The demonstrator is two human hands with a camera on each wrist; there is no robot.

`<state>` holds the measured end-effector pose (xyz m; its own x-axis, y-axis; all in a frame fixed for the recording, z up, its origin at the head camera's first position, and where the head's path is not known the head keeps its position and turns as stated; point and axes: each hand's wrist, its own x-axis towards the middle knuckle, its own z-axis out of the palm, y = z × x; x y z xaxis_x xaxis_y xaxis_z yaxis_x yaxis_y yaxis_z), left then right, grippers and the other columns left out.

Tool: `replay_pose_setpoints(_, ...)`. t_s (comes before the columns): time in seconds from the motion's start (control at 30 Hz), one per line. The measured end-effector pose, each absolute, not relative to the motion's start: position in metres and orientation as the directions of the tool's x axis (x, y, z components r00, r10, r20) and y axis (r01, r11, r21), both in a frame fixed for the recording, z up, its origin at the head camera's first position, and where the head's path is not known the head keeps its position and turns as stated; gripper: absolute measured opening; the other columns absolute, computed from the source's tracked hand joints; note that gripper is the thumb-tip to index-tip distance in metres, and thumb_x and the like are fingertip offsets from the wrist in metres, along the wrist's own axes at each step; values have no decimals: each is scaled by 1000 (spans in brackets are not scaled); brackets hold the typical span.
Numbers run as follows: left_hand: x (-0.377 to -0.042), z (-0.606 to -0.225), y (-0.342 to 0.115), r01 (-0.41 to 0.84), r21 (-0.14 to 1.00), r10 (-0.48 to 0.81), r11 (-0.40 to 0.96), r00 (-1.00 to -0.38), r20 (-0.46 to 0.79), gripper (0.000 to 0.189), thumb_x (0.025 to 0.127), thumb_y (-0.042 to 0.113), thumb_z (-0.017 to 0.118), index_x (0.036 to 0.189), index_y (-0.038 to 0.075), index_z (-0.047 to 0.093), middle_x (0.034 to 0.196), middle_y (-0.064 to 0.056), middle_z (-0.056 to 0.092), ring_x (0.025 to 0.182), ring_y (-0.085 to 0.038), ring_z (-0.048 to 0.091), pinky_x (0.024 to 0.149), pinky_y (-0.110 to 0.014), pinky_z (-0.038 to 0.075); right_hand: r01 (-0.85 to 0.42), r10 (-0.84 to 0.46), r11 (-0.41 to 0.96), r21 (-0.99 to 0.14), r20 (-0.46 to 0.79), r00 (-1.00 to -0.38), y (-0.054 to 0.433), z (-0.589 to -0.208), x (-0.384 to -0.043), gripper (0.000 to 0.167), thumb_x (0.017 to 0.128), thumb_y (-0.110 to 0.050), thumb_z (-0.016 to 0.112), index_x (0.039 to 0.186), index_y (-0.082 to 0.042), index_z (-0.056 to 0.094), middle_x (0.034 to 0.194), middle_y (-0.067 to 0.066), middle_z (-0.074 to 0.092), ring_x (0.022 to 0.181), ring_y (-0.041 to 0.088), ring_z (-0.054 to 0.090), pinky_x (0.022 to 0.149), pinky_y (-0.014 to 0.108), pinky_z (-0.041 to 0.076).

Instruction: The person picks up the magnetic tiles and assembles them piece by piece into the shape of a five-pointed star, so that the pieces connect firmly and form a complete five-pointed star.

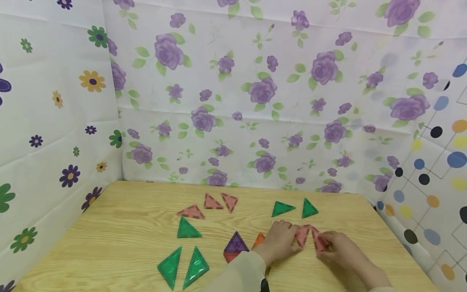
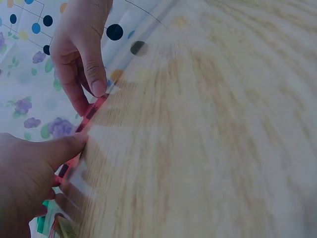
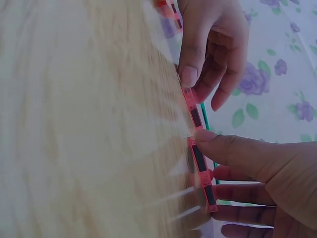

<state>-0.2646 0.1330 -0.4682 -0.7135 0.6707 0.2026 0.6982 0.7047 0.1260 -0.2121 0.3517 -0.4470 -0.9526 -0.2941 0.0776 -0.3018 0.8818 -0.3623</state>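
Note:
Two pink translucent triangle magnetic tiles lie close together at the right of the table in the head view. My left hand (image 1: 278,242) pinches the left pink tile (image 1: 303,235) by its side, thumb at the near edge. My right hand (image 1: 341,248) holds the right pink tile (image 1: 318,243) between thumb and fingers. A narrow gap shows between the tiles at their lower ends, and their upper corners come close. In the right wrist view the dark magnet strips show along the edge of the right pink tile (image 3: 201,171), low over the wood.
Green triangle tiles (image 1: 281,208) lie behind the hands, with more green tiles (image 1: 187,228) at the left. Several pink tiles (image 1: 213,202) sit farther back. A purple tile (image 1: 236,243) and an orange tile (image 1: 259,239) lie by the left forearm. Flowered cloth (image 1: 219,101) encloses the wooden table (image 1: 120,235).

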Motion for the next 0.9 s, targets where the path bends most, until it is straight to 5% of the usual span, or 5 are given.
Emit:
replay_pose_setpoints(0.5,-261,-468,139,712,62,690,700,-696,201,66,81,67,61,133,26,54,120,10,60,112,-8,53,96,-26,42,-257,-232,906,-336,113,-966,334,-450,-210,43,74,-29,82,107,-4,72,107,10,70,99,29,64,86,44,53)
replay_pose_setpoints(0.73,-260,-470,138,714,42,690,699,-688,223,75,77,70,61,138,27,50,110,9,58,101,-7,52,89,-23,40,-258,-229,911,-321,126,-965,328,-449,-209,42,73,-29,82,106,-5,72,107,8,69,97,25,64,83,42,53)
replay_pose_setpoints(0.9,-257,-470,137,705,13,686,709,-695,215,68,77,71,61,128,26,57,105,9,58,97,-7,52,89,-24,41,-260,-239,907,-332,103,-966,324,-449,-207,41,74,-29,81,106,-5,72,106,7,68,93,20,63,76,35,53)
